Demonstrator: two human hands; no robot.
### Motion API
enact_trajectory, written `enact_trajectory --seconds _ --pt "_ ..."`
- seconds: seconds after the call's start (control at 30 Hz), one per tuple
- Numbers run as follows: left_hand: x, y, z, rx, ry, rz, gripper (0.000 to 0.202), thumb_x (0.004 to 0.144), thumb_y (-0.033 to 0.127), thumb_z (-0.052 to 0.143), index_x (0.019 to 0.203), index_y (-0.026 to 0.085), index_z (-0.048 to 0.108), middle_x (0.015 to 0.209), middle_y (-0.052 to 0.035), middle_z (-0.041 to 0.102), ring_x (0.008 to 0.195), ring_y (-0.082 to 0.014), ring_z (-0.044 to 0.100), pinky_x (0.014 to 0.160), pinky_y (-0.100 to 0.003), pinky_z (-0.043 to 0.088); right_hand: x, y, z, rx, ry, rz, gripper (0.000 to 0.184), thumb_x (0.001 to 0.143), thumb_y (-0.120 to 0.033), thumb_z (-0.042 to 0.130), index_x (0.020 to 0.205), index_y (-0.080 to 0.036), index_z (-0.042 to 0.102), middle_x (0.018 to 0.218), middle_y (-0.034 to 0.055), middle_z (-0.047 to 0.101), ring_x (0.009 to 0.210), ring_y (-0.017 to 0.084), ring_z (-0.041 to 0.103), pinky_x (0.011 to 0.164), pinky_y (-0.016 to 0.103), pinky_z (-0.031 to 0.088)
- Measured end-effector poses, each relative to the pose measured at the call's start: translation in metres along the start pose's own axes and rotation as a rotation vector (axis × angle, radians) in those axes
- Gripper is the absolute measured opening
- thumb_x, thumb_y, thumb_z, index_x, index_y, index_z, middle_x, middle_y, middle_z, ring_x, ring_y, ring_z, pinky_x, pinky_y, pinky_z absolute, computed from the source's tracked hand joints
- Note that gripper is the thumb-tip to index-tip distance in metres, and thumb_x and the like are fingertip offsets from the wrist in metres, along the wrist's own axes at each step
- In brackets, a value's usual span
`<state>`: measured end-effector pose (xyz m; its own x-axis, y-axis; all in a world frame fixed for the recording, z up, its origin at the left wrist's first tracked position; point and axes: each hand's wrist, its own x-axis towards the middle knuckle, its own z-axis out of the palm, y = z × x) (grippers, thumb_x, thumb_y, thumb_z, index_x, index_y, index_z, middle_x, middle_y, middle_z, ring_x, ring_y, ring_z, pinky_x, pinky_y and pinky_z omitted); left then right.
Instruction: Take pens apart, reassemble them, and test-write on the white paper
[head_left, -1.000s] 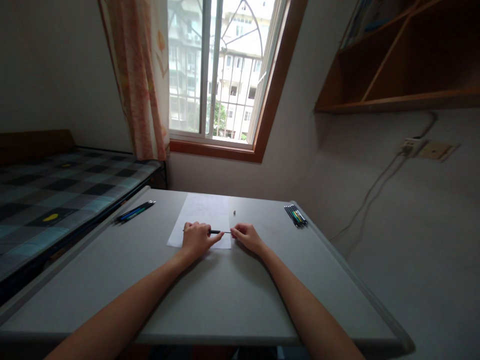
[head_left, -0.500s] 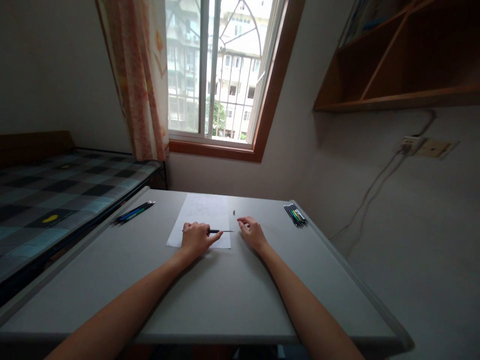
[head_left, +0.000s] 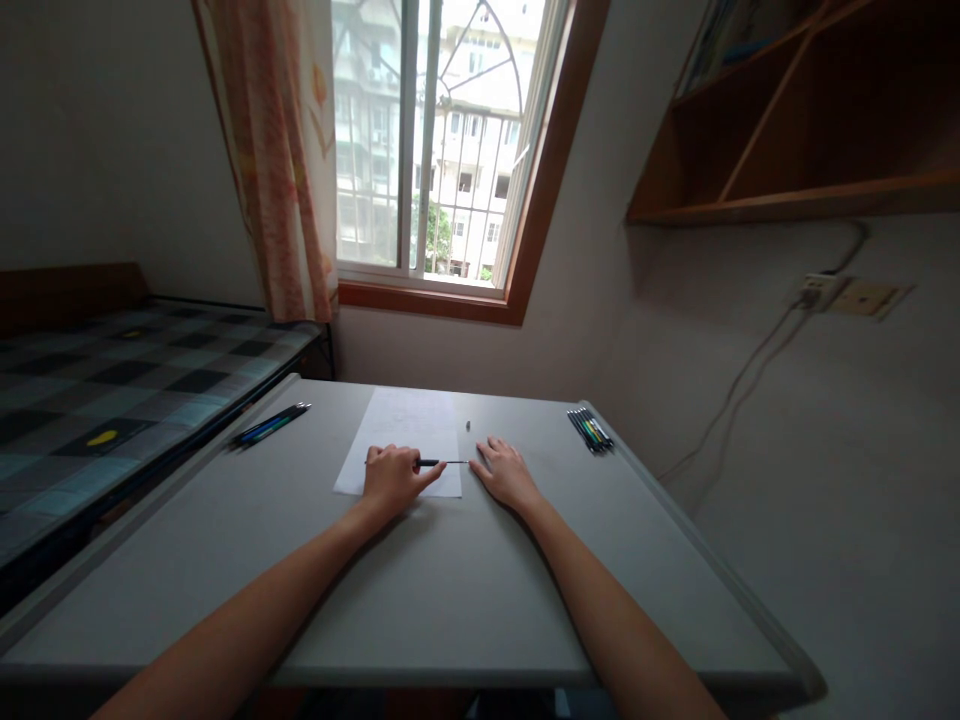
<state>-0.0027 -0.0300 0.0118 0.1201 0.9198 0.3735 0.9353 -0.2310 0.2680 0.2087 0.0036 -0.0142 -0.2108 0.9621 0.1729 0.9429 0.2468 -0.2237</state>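
My left hand is closed around a dark pen, held level above the lower part of a white sheet of paper. A thin rod, which looks like the pen's refill, sticks out of its right end past my left thumb. Faint writing shows on the sheet. My right hand rests on the desk with its fingers stretched out, its thumb close to the rod's tip; whether they touch I cannot tell. Just beyond it lies a small grey piece, too small to name.
Several pens lie at the desk's left edge, and another row of pens lies at the right. The grey desk stands below a window. A bed is on the left; a shelf hangs on the right.
My right hand has lowered and flattened onto the desk, its fingers spreading out and its thumb coming nearer the rod's tip. My left hand and the pen have stayed in place.
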Motion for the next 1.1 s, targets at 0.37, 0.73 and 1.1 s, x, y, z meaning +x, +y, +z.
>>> enact_trajectory --seconds 0.37,0.73,1.1 --pt "-0.005 0.006 -0.001 -0.027 0.023 0.014 0.056 0.076 0.066 0.035 0.057 0.018 0.057 0.065 -0.0061 0.061 0.072 -0.0211 0.054 0.074 -0.036 0.026 -0.002 -0.001 0.003 0.002 0.004 0.009 0.051 0.085 -0.047 0.038 0.127 -0.019 0.044 0.139 0.0133 0.034 0.128 0.026 0.027 0.103 0.042 0.018" --pt "-0.005 0.005 -0.002 -0.019 0.028 0.024 0.056 0.076 0.066 0.034 0.056 0.018 0.055 0.063 -0.0053 0.061 0.071 -0.0212 0.053 0.073 -0.036 0.026 -0.002 -0.005 0.002 0.009 0.024 0.01 0.049 0.084 -0.045 0.039 0.124 -0.018 0.048 0.136 0.0151 0.037 0.127 0.027 0.029 0.101 0.044 0.021" --pt "-0.002 0.001 0.002 -0.013 0.027 0.0 0.056 0.076 0.065 0.034 0.056 0.019 0.057 0.064 -0.0066 0.061 0.073 -0.0221 0.053 0.073 -0.036 0.027 0.004 -0.006 -0.008 0.525 0.242 -0.053 0.028 0.084 -0.029 0.042 0.099 -0.018 0.063 0.099 0.0092 0.065 0.091 0.019 0.059 0.081 0.032 0.045"
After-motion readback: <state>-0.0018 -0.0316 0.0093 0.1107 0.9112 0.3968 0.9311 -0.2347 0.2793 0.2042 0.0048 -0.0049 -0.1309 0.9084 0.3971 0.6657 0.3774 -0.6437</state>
